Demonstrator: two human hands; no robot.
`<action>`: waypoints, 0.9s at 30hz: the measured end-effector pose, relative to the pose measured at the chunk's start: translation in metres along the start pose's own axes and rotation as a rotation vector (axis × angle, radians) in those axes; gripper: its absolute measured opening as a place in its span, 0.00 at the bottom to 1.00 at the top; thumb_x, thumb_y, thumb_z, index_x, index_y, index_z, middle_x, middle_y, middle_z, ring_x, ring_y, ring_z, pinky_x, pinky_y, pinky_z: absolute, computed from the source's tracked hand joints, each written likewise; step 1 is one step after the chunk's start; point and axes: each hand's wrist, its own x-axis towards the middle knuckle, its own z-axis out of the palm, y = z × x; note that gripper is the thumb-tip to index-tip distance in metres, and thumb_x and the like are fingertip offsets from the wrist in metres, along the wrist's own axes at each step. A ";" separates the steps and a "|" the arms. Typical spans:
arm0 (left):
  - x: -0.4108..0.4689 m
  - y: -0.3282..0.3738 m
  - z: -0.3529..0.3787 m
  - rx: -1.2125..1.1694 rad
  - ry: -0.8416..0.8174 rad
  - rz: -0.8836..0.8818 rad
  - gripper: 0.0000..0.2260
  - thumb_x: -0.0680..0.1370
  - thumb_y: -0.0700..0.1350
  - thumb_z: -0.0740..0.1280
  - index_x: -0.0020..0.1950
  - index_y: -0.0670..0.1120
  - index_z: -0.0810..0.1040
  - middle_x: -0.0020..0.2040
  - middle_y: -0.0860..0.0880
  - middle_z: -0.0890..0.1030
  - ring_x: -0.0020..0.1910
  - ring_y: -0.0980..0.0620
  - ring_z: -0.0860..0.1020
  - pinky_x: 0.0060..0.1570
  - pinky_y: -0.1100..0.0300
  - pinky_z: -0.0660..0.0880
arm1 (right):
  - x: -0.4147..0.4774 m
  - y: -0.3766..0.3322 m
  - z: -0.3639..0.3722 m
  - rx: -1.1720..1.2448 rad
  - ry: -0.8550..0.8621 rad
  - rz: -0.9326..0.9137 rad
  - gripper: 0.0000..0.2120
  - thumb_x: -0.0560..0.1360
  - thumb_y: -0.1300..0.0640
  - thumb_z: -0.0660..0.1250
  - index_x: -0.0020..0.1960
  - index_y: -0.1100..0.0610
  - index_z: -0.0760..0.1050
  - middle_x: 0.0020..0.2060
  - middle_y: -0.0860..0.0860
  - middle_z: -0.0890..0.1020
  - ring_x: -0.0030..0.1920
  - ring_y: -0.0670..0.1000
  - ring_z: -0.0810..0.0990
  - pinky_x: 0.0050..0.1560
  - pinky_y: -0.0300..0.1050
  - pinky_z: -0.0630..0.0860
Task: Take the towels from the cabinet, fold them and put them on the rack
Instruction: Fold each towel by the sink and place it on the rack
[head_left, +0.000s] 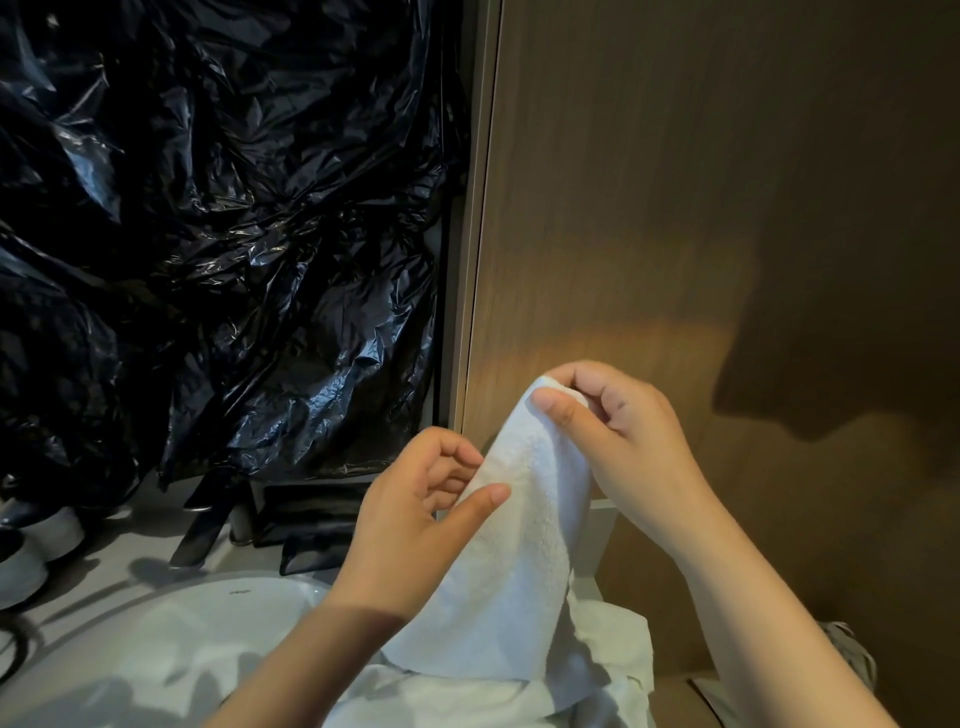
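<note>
A white terry towel hangs in front of me, low in the frame. My right hand pinches its top corner between thumb and fingers, lifted toward the wooden panel. Lower and to the left, my left hand pinches the towel's left edge, thumb in front and fingers curled behind. The towel's lower end drapes onto more white cloth at the bottom. Neither cabinet interior nor rack can be identified here.
A brown wooden panel fills the right side. Crumpled black plastic sheeting covers the left. Below it lie a white basin, a dark faucet, a black tray and pale cups on the counter.
</note>
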 end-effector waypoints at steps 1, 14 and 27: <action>-0.001 -0.001 0.000 -0.013 -0.004 -0.017 0.09 0.71 0.47 0.75 0.46 0.56 0.77 0.42 0.52 0.83 0.42 0.52 0.81 0.45 0.57 0.80 | 0.001 -0.001 -0.001 -0.007 0.016 -0.004 0.05 0.79 0.51 0.66 0.44 0.45 0.78 0.39 0.40 0.80 0.44 0.46 0.79 0.40 0.32 0.75; 0.000 -0.032 -0.006 0.206 -0.130 0.018 0.12 0.74 0.52 0.71 0.30 0.55 0.78 0.31 0.56 0.76 0.32 0.60 0.73 0.33 0.70 0.66 | 0.010 -0.012 -0.032 -0.150 0.233 -0.074 0.05 0.79 0.51 0.65 0.45 0.44 0.76 0.38 0.37 0.78 0.46 0.39 0.78 0.39 0.24 0.70; 0.055 -0.048 -0.059 0.517 0.009 0.064 0.18 0.77 0.59 0.63 0.31 0.52 0.74 0.29 0.54 0.74 0.31 0.57 0.73 0.32 0.57 0.69 | 0.019 -0.020 -0.066 -0.268 0.466 -0.149 0.06 0.81 0.51 0.63 0.48 0.51 0.77 0.39 0.40 0.78 0.43 0.37 0.77 0.38 0.23 0.70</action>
